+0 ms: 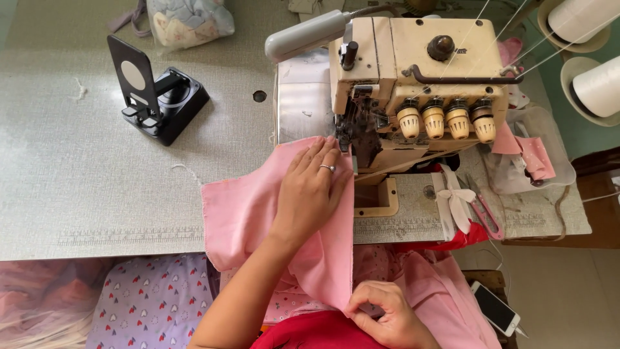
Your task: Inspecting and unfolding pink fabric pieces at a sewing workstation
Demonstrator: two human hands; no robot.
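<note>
A piece of pink fabric (pixel 258 213) lies across the front edge of the grey sewing table (pixel 84 174), spread from the table top down toward the person's lap. The left hand (pixel 310 190) rests flat on top of it, palm down, fingers together and stretched toward the presser foot of the cream overlock machine (pixel 413 77); a ring shows on one finger, and the fingertips (pixel 329 145) lie just beside the needle area, pressing the cloth's right edge against the machine bed. The cloth spreads out from under that hand, mostly to its left and toward the person. Lower down, near the bottom of the view, the right hand (pixel 387 313) pinches the hanging lower corner of the same fabric, thumb and fingers closed on its edge, so the cloth runs in a taut line from the machine down to this hand. Whether the needle is actually in the cloth is hard to say, since the fingers and the machine's dark parts hide that spot. To the right of the machine lie pink-handled scissors (pixel 484 213) with a white ribbon bow beside them, and a clear bag of pink scraps (pixel 536 155). A black phone stand (pixel 155 97) stands on the left of the table, well apart from the hands. A white phone (pixel 496 309) lies below the table's right edge.
</note>
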